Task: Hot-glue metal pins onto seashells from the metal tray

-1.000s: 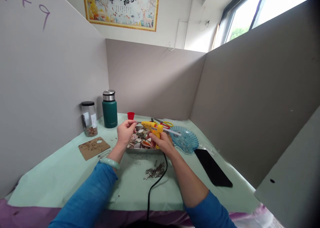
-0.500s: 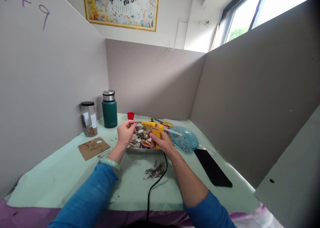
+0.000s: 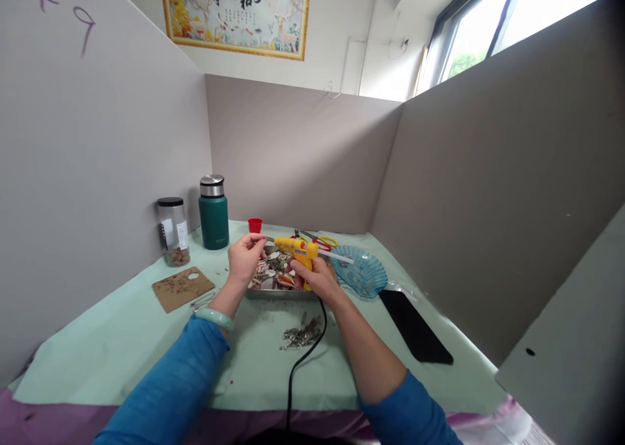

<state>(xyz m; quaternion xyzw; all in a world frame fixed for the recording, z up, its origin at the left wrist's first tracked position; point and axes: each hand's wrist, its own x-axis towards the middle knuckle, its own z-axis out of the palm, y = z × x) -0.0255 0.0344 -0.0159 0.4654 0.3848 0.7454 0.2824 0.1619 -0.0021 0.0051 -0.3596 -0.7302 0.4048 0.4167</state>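
Observation:
My right hand [image 3: 315, 277] is wrapped round the handle of a yellow hot glue gun [image 3: 295, 245], whose nozzle points left. A pale glue stick [image 3: 336, 257] sticks out of its back, and a black cord [image 3: 299, 361] runs down from the handle. My left hand [image 3: 245, 257] is closed in a pinch right at the nozzle; what lies between its fingertips is too small to make out. Beneath both hands stands a metal tray [image 3: 280, 294] full of small, mixed flat pieces. Nearer to me lies a pile of small metal clips or pins [image 3: 301, 335].
At left are a brown card [image 3: 181, 290], a lidded clear jar [image 3: 172, 233] and a green flask [image 3: 213, 214]. A red cup [image 3: 254, 225] and scissors [image 3: 326, 242] sit behind the tray. To the right are a blue shell-shaped dish [image 3: 364, 272] and a black slab [image 3: 416, 328].
The glue gun has shifted very slightly left against my left fingertips. Both hands keep their grip, and the things on the table stay where they were.

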